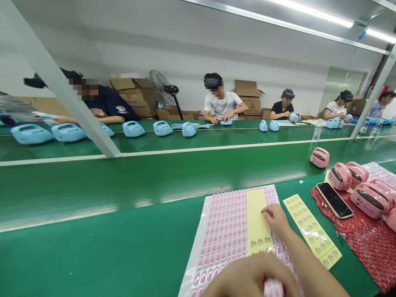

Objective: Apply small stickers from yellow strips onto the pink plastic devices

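Observation:
A yellow label strip (255, 206) lies on a large sheet of pink oval stickers (225, 222). Its upper part is bare, and printed labels show lower down. My right hand (275, 218) rests over the strip's right edge, fingers curled together; anything between them is too small to make out. Close to the camera, my left hand (250, 274) is curled and blurred above the lower end of the strip. Its fingertips are mostly hidden, as is whatever they may hold. To the right lies a second yellow label strip (311, 227) with printed labels.
Pink handled cases (371, 199) and a phone (334, 200) sit on red bubble wrap (363, 239) at right. One pink case (319, 157) stands farther back. Beyond a low rail, several co-workers (223, 101) sit by blue cases (162, 128). A white post (83, 99) rises at left.

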Demonstrator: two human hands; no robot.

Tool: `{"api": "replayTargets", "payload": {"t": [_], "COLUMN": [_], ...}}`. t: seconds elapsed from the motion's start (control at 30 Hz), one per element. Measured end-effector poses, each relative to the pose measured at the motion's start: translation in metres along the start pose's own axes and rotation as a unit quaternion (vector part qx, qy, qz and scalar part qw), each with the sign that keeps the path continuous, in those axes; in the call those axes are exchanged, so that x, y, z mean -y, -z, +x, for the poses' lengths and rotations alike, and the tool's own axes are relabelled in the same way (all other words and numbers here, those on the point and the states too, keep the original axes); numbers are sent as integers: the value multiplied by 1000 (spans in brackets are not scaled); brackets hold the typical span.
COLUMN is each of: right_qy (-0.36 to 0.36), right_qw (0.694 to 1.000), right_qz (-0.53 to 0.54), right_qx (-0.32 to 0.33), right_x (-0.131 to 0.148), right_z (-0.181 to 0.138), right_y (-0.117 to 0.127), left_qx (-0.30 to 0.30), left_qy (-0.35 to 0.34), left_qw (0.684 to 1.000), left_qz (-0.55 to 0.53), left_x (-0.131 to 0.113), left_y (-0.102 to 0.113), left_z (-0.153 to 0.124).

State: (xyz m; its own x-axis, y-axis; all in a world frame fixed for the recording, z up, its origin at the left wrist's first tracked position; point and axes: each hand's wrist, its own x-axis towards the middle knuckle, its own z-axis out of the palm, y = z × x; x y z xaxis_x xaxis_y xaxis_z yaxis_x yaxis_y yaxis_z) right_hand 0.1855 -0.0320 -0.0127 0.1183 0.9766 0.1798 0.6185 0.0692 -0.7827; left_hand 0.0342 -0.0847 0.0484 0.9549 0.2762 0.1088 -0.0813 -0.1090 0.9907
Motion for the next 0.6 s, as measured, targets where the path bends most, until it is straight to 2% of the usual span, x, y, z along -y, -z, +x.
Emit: {"api": "replayTargets", "payload": {"t": [0.03, 0.07, 0.1, 0.17, 0.2, 0.23, 0.3, 0.43, 0.53, 0.6], "right_qy": [-1, -3, -4, -2, 0, 3, 6, 20, 44, 111], "right_qw": [1000, 1000, 1000, 1000, 1000, 1000, 999, 998, 995, 989], "right_qz": [3, 4, 5, 9, 13, 18, 29, 58, 77, 89], "right_qx": [-4, -9, -10, -5, 1, 7, 14, -17, -55, -39], "right_x": [0, -1, -1, -1, -1, -1, -3, -3, 20, 51], "right_z": [0, 0, 0, 0, 0, -1, -2, 0, 0, -5], "right_y": [0, -1, -1, -1, -1, -1, -1, -2, 3, 15], "left_qx": [-40, -105, -225, -432, -497, -519, -530, -498, -463, -451], "left_qy": [7, 20, 42, 85, 100, 106, 116, 118, 107, 107], "left_qw": [999, 994, 973, 898, 862, 848, 840, 859, 873, 871], "left_qz": [-1, -3, -8, -1, 1, 1, 0, 19, 111, 159], "left_x": [-1, 1, 5, 19, 28, 38, 52, 60, 57, 58], "left_y": [10, 20, 29, 46, 52, 57, 60, 55, 53, 55], "left_z": [6, 11, 15, 17, 17, 15, 13, 14, 17, 18]}}
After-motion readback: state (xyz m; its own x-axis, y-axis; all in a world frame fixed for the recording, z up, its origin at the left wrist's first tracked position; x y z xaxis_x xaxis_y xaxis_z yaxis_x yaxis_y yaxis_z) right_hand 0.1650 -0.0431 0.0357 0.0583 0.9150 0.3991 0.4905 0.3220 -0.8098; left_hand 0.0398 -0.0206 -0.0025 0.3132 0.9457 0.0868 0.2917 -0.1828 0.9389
